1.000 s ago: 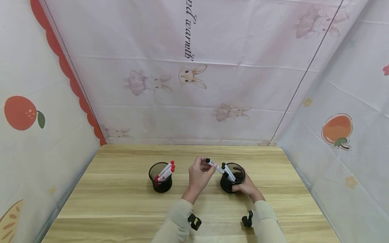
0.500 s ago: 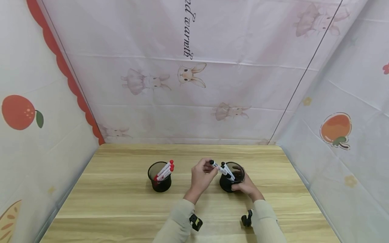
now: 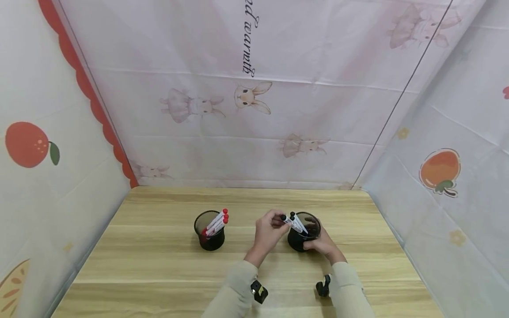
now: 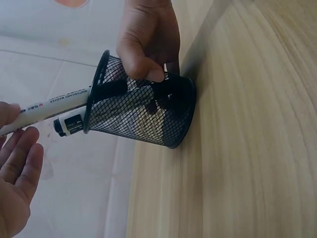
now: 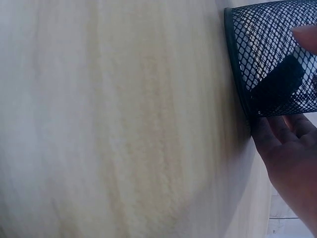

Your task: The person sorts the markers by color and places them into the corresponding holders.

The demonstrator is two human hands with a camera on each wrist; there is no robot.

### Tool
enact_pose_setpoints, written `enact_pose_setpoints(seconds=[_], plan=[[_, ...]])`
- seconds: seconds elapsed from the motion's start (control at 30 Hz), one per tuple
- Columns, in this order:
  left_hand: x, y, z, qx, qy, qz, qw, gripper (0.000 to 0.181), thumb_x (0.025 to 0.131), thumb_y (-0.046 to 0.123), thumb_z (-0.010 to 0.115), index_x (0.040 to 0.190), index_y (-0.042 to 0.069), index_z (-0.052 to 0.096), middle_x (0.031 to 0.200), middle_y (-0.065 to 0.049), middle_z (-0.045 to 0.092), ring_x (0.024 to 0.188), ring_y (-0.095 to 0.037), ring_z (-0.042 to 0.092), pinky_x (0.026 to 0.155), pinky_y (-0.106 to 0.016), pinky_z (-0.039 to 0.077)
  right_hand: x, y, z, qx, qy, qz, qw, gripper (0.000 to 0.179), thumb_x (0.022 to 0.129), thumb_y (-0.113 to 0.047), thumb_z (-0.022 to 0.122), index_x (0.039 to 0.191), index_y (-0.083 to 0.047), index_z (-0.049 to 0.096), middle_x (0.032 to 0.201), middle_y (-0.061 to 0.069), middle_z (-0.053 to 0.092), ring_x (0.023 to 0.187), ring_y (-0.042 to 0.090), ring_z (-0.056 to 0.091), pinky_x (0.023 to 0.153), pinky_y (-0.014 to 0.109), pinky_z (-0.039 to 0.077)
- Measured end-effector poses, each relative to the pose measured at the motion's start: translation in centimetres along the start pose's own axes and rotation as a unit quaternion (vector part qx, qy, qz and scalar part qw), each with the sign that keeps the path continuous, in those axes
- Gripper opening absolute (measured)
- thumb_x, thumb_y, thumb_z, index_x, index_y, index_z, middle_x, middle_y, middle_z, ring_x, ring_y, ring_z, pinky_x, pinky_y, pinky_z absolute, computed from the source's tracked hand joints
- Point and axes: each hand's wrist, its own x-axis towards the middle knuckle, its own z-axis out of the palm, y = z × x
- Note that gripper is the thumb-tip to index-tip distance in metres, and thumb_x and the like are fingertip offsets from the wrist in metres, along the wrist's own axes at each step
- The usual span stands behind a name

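Note:
My left hand (image 3: 269,232) pinches a white whiteboard marker (image 4: 54,106) near its black end, between thumb and fingers. The marker's capped lower end is inside the black mesh pen cup (image 4: 143,111) on the right. Another black-tipped marker (image 4: 69,124) leans in that cup, its end sticking out over the rim. My right hand (image 3: 324,244) grips the same cup from its right side, thumb in front and fingers behind the mesh. In the right wrist view the cup (image 5: 275,59) stands on the table with the fingers (image 5: 285,131) around it.
A second black mesh cup (image 3: 212,243) with several red-capped markers (image 3: 218,223) stands on the left of the wooden table (image 3: 159,265). Printed cloth walls (image 3: 254,163) rise at the back and both sides. Each wrist carries a small black camera (image 3: 259,292).
My left hand has moved right and slightly down, carrying its marker deeper into the right cup. The right hand stays on that cup, and the left cup has not moved.

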Motion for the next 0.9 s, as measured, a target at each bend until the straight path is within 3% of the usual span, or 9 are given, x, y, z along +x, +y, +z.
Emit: enact_pose_setpoints(seconds=[0.1,0.3,0.4,0.67,0.9], plan=[[-0.1,-0.1,0.3,0.001,-0.003,-0.012,0.9999,0.025,0.072,-0.010,0.073,0.093,-0.009,0.059,0.081,-0.020,0.064,0.071,-0.032,0.064,0.065,-0.034,0.054,0.0,-0.1,0.0,-0.001,0.003,0.006,1.0000,0.088,0.058,0.016,0.070,0.135,0.007,0.031,0.121,0.031,0.047,0.111,0.039,0.046,0.090,0.035,0.038],[-0.2,-2.8,1.3,-0.007,-0.001,-0.034,0.9994,0.030,0.071,-0.007,0.076,0.094,-0.004,0.056,0.082,-0.013,0.064,0.071,-0.025,0.064,0.063,-0.029,0.053,0.0,-0.1,0.0,0.005,-0.001,0.004,1.0000,0.088,0.058,0.015,0.070,0.136,0.008,0.029,0.123,0.032,0.045,0.112,0.041,0.045,0.092,0.041,0.036],[-0.3,-3.5,1.4,-0.008,-0.005,-0.029,0.9995,0.030,0.072,-0.005,0.076,0.092,0.000,0.056,0.081,-0.008,0.064,0.070,-0.019,0.064,0.062,-0.026,0.053,-0.1,-0.1,0.1,0.008,-0.002,0.002,1.0000,0.089,0.057,0.015,0.071,0.136,0.008,0.030,0.123,0.032,0.045,0.113,0.041,0.044,0.092,0.041,0.036],[-0.6,-3.9,1.9,0.040,-0.031,-0.018,0.9986,0.025,0.074,0.004,0.077,0.091,0.008,0.059,0.080,0.000,0.065,0.070,-0.006,0.063,0.062,-0.022,0.051,-0.2,-0.1,0.1,0.012,-0.001,0.006,0.9999,0.087,0.058,0.017,0.070,0.135,0.007,0.031,0.123,0.030,0.046,0.110,0.037,0.046,0.090,0.035,0.038],[-0.7,-3.8,2.7,0.082,-0.055,-0.007,0.9951,0.020,0.077,0.007,0.075,0.091,0.009,0.062,0.083,0.002,0.065,0.072,-0.005,0.062,0.063,-0.024,0.051,-0.3,-0.2,0.1,0.026,-0.001,-0.003,0.9997,0.086,0.059,0.018,0.069,0.134,0.009,0.029,0.121,0.032,0.046,0.105,0.036,0.049,0.084,0.028,0.041]])
